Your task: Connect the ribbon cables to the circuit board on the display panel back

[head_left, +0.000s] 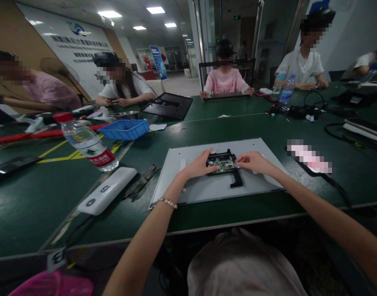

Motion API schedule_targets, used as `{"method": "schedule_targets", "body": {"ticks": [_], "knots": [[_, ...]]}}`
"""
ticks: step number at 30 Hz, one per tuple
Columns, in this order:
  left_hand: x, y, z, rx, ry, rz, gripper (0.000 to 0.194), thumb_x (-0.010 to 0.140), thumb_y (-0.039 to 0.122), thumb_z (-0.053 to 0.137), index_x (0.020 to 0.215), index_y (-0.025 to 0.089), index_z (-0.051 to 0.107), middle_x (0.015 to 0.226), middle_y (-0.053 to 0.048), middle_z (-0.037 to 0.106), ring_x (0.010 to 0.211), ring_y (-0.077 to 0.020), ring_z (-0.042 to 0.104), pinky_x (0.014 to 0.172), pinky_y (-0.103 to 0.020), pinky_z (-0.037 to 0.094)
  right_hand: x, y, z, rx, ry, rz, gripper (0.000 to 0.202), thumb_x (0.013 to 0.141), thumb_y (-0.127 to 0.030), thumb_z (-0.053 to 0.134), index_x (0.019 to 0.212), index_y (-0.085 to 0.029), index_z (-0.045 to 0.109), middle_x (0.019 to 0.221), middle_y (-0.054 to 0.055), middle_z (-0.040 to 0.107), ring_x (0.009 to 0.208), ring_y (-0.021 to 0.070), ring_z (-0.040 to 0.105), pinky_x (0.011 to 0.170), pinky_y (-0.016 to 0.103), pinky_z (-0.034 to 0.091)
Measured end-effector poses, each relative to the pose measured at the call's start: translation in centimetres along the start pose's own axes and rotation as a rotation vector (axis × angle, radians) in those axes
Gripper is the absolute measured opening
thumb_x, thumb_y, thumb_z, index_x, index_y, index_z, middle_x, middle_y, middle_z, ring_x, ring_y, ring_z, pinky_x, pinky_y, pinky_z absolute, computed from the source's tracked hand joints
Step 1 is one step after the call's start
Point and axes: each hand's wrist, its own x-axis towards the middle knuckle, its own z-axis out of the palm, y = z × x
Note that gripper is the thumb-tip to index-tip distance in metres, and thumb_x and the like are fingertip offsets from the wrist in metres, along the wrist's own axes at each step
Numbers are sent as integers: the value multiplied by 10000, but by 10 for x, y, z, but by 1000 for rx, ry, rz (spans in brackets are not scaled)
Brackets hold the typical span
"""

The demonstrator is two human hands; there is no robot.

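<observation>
A green circuit board (226,165) in a black plastic frame (237,179) lies on a flat light-grey panel (201,192) on the table. My left hand (200,164) rests at the board's left side, thumb and fingers spread around its edge. At the right edge of the board, my right hand (254,161) has its thumb and fingertips pinched together; whatever is between them is too small to make out. A small white strip (182,164) sits on the panel left of my left hand.
Left of the panel are glasses (142,181), a white power bank (107,191), a water bottle (88,144) and a blue tray (125,130). A phone (310,158) with a cable lies right. Several people sit around the green table (207,128).
</observation>
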Motion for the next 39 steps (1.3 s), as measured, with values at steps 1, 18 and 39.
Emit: {"method": "schedule_targets", "body": {"ticks": [1, 18, 39], "knots": [[0, 1, 0, 0, -1, -2, 892, 776, 634, 506, 1447, 171, 144, 1486, -130, 237, 1354, -276, 263, 1112, -386, 249, -1, -2, 1, -34, 17, -8, 170, 768, -313, 614, 834, -184, 704, 713, 21, 681, 651, 153, 602, 601, 250, 433], [0, 0, 0, -15, -7, -13, 888, 777, 642, 494, 1450, 183, 142, 1490, -124, 229, 1356, -277, 258, 1114, -383, 244, -15, -14, 8, -150, 119, -120, 209, 822, -348, 566, 927, -194, 662, 725, 19, 631, 648, 155, 560, 619, 261, 410], [0, 1, 0, -8, -2, 0, 883, 784, 639, 486, 1444, 158, 151, 1484, -145, 233, 1359, -270, 252, 1118, -372, 228, -19, -16, 5, -256, 216, -170, 219, 882, -271, 462, 918, -188, 661, 817, 44, 676, 723, 178, 588, 663, 263, 380]]}}
